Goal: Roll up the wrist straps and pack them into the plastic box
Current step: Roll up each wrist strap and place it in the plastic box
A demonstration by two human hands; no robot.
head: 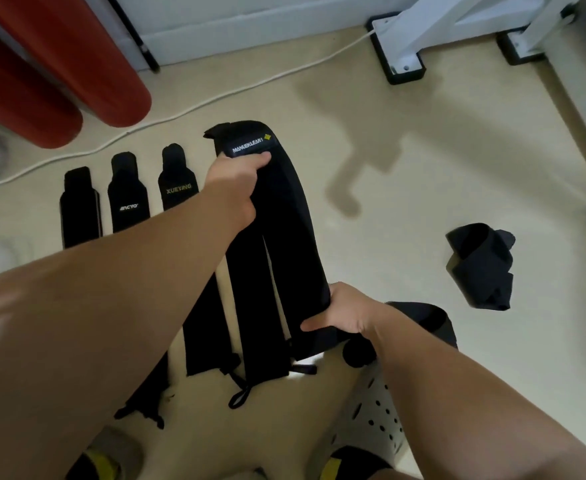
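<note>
Far to the left of the left hand, two red cylinders [77, 64] slant across the pale floor [423, 109]. Just left of that hand, a row of three black straps [128, 199] lies flat, side by side; the one nearest the hand reads XUEYING. The left hand [236, 181] is clamped on the top end of a long black wrist strap [284, 220]. Its thumb presses the front just below a white MANUEKLEAR label, and its fingers curl behind. The strap runs down and rightward to the right hand [343, 313], which grips its lower end with curled fingers. Between and below the two hands, two more long straps [250, 323] lie flat on the floor, with loops trailing from their near ends. Just below the right hand sits a white perforated plastic box [371, 417]. A dark band [426, 323] lies just right of that hand. Well to its right, a crumpled black strap [478, 268] lies apart.
</note>
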